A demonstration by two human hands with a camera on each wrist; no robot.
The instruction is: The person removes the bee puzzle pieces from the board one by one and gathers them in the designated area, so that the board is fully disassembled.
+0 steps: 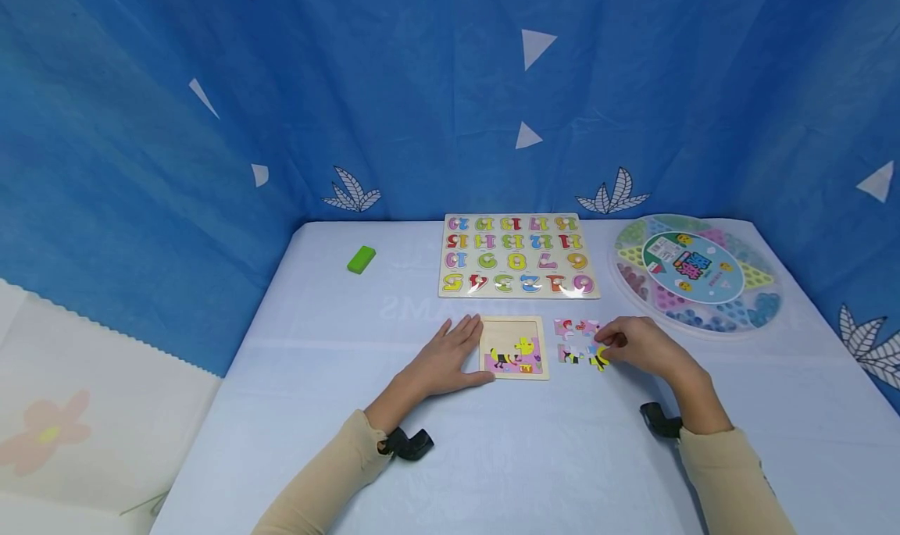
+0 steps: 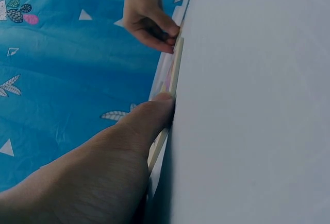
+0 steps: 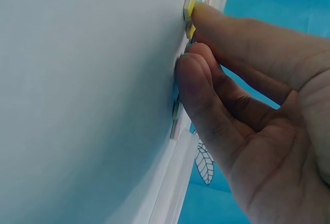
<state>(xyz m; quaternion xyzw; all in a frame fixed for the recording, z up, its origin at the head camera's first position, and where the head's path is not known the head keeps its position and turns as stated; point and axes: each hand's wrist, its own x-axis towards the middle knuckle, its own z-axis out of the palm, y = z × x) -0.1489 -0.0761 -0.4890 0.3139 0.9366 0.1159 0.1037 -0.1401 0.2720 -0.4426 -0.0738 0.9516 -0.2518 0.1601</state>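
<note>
My left hand [image 1: 443, 362] lies with outstretched fingers along the left side of a small wooden jigsaw tray [image 1: 512, 319]. In the left wrist view, its thumb touches the tray's edge [image 2: 175, 69]. Pink and yellow cartoon pieces [image 1: 523, 350] fill the tray's lower and right part; bare wood shows at upper left. To the right, my right hand [image 1: 643, 346] pinches a yellow and blue puzzle piece [image 1: 598, 358] at the table. The right wrist view shows the thumb on the yellow part [image 3: 192, 6]. Beside it lie several loose pink pieces [image 1: 566, 354], partly hidden by the fingers.
Behind the tray lies a wooden number board [image 1: 519, 255]. A round clear case of coloured beads [image 1: 703, 316] sits at the back right. A green block [image 1: 362, 259] is at the back left. Blue curtain [image 1: 450, 90] surrounds the white table [image 1: 337, 347].
</note>
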